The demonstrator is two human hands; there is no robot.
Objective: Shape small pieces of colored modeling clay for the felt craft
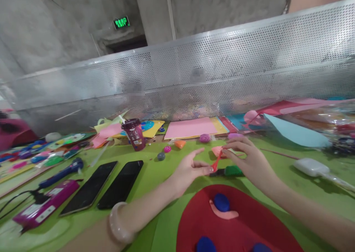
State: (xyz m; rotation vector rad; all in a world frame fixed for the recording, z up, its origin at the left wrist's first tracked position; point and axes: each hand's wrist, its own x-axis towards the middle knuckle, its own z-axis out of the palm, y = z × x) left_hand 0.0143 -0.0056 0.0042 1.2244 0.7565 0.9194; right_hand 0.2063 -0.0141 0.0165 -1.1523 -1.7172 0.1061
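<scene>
My left hand point(188, 169) and my right hand point(246, 159) meet above the green table point(155, 178). Between their fingertips they pinch a thin red strip point(216, 162), which slants up from the left thumb to the right fingers. Just under it lies a green comb-like tool point(231, 170) with a dark handle. Close to me sits a red felt sheet point(244, 222) carrying a pink clay strip point(223, 213) and blue clay blobs point(221, 202). A pale bangle point(119, 222) circles my left wrist.
Two dark phones point(105, 187) lie to the left, beside a magenta power bank point(44, 207) and a blue tool point(61, 172). A dark drink cup point(134, 133) stands farther back. Coloured paper sheets point(191, 128) and small clay balls point(205, 138) line a perforated metal screen point(222, 67). A white charger point(312, 167) lies right.
</scene>
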